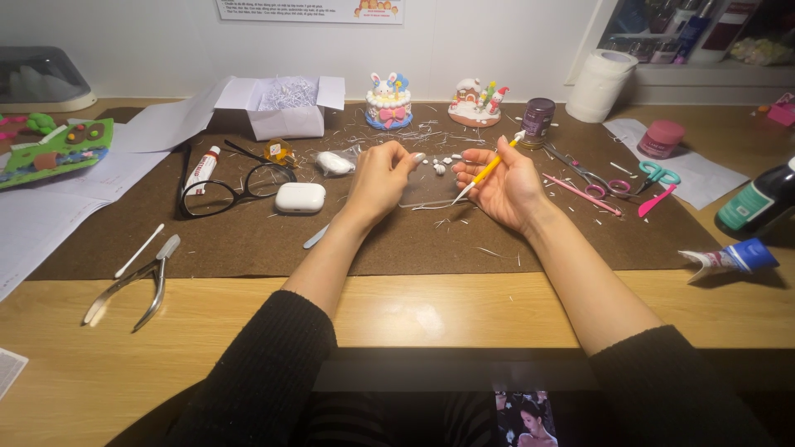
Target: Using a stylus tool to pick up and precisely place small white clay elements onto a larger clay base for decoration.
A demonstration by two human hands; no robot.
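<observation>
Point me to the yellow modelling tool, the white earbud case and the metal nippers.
yellow modelling tool (489, 168), head view, on the yellow shaft held in the right hand (507, 186).
white earbud case (300, 197), head view, middle of its lid.
metal nippers (137, 285), head view, on the handles near the pivot.

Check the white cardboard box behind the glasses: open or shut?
Open. The white box has its flaps spread outward, and white shredded paper filling shows inside.
</observation>
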